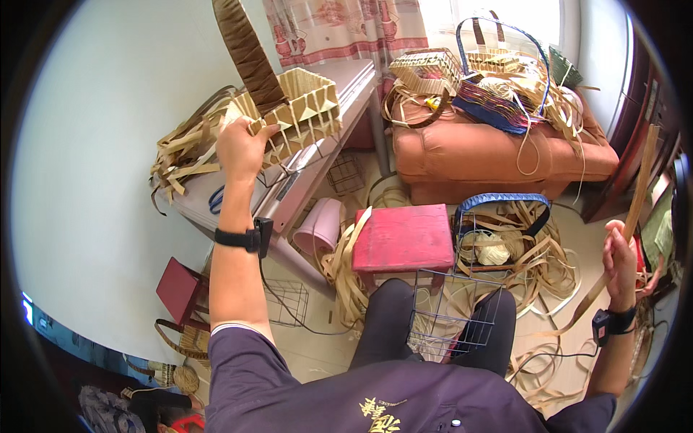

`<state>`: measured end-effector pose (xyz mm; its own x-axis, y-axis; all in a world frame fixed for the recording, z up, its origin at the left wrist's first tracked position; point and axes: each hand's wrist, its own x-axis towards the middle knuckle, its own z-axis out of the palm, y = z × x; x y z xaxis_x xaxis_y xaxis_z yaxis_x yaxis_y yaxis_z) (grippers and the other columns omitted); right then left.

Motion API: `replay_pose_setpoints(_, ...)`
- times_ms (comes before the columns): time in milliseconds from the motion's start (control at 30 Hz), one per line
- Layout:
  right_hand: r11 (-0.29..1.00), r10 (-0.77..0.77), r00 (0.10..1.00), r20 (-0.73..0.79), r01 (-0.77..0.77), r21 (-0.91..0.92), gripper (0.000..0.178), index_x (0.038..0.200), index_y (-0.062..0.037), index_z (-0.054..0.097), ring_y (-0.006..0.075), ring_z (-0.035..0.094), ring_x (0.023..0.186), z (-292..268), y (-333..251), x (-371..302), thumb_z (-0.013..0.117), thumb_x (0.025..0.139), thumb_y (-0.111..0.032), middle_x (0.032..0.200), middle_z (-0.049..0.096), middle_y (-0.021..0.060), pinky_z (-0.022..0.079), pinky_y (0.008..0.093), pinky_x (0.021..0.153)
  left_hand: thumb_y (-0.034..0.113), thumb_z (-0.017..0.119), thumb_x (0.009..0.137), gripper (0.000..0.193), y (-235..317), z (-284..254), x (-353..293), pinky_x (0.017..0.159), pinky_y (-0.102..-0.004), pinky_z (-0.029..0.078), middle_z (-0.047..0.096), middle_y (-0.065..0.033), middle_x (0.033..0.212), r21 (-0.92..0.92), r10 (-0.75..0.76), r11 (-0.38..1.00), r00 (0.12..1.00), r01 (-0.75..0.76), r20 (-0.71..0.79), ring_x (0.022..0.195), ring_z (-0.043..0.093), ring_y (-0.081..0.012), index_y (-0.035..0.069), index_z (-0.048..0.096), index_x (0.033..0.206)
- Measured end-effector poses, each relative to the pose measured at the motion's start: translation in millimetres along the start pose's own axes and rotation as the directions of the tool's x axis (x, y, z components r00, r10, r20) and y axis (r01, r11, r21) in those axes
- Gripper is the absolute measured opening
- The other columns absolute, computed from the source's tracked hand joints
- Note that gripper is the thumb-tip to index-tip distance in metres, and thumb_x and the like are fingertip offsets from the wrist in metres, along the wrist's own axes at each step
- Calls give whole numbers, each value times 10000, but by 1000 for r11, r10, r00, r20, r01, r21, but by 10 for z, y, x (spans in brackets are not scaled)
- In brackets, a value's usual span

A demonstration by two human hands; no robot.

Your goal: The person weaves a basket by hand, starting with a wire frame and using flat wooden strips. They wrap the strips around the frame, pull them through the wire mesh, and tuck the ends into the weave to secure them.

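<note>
At the upper left, my left hand [242, 149] is closed on the near rim of a woven basket [307, 133]. Pale flat strips make up its walls, and a thick brown padded handle [249, 58] rises from it. The basket is over the edge of the grey table [296, 191]; whether it rests there I cannot tell. Far to the right, my right hand [621, 268] is closed around a long flat tan strip [641, 184] that stands up from the fist and trails toward the floor. On my lap lies a bare dark wire basket frame [453, 322].
A red stool [402, 238] stands before my knees. To its right, a wire basket with a blue handle [498, 198] sits among loose strips. Finished-looking baskets and a blue-handled basket [494, 108] crowd the orange sofa seat [498, 155]. A pink bin [319, 225] is beside the table.
</note>
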<state>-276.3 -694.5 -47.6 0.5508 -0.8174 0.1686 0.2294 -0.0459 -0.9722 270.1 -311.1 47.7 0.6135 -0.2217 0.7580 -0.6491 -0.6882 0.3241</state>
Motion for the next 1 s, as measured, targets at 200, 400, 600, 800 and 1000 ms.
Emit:
replay_pose_setpoints(200, 992, 42, 999, -13, -43, -122, 142, 1036, -30, 554, 11, 328, 367, -107, 212, -309, 549, 975, -159, 637, 551, -4, 221, 154, 330, 424, 796, 719, 383, -854, 907, 622, 862, -525, 435, 681, -103, 943, 277, 90, 959, 991, -59, -98, 1004, 611, -298, 90, 698, 881)
replay_pose_setpoints(400, 909, 209, 978, -11, -199, -367, 219, 1000, 12, 600, 20, 370, 415, -252, 317, -676, 584, 936, -197, 624, 540, -7, 270, 174, 396, 334, 554, 943, 566, -1084, 1496, 1016, 1123, -644, 132, 262, -179, 1541, 569, -38, 802, 967, 180, -253, 1442, 239, -327, 234, 345, 1460)
replay_pose_setpoints(600, 698, 542, 838, -63, -490, -522, 201, 1045, -28, 639, 14, 425, 535, -73, 613, -911, 563, 906, -152, 708, 577, -26, 315, 168, 477, 225, 709, 843, 455, 160, 1364, -66, 1040, -423, 383, 558, -151, 1306, -46, 379, 922, 921, -384, -89, 1240, 508, -303, 95, 583, 1260)
replay_pose_setpoints(800, 783, 614, 767, 187, -561, -269, 252, 1059, 18, 626, 21, 414, 530, -39, 1071, -1406, 525, 890, -139, 714, 580, 1, 333, 168, 514, 25, 696, 819, 182, 956, 887, -2038, 884, -314, 492, 688, -113, 1052, -733, 645, 674, 409, 95, 646, 987, 650, -212, 10, 689, 1000)
replay_pose_setpoints(1000, 655, 754, 650, 95, -734, -181, 289, 1000, -41, 648, -1, 438, 533, 89, 1456, -1883, 628, 947, -324, 701, 581, -29, 317, 137, 487, 176, 734, 814, 288, 1069, 813, -3117, 1008, -460, 433, 665, -125, 1068, -783, 750, 621, 313, -29, 583, 1045, 616, -298, 56, 659, 1065)
